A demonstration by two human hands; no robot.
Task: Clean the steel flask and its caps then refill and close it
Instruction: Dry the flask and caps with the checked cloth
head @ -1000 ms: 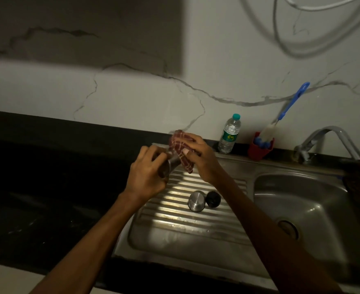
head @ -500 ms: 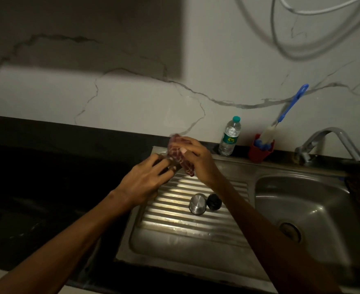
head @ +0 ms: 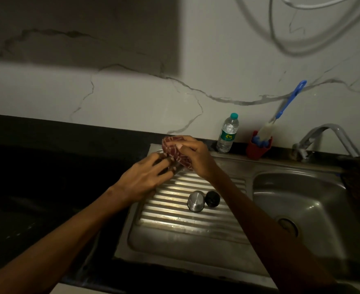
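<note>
My left hand lies over the steel flask at the back of the ribbed drainboard, fingers wrapped across it. Only a sliver of the flask shows between my hands. My right hand grips a red checked cloth bunched against the flask's far end. A steel cap and a black inner cap rest side by side on the drainboard, below my right wrist and untouched.
A plastic water bottle stands against the wall behind the sink. Right of it a red cup holds a blue-handled bottle brush. The tap arches over the basin. Dark counter lies to the left.
My left hand has dropped and flattened, bringing the flask down from a tilted hold towards the drainboard. The right hand and cloth followed slightly lower and left. The caps stayed put.
</note>
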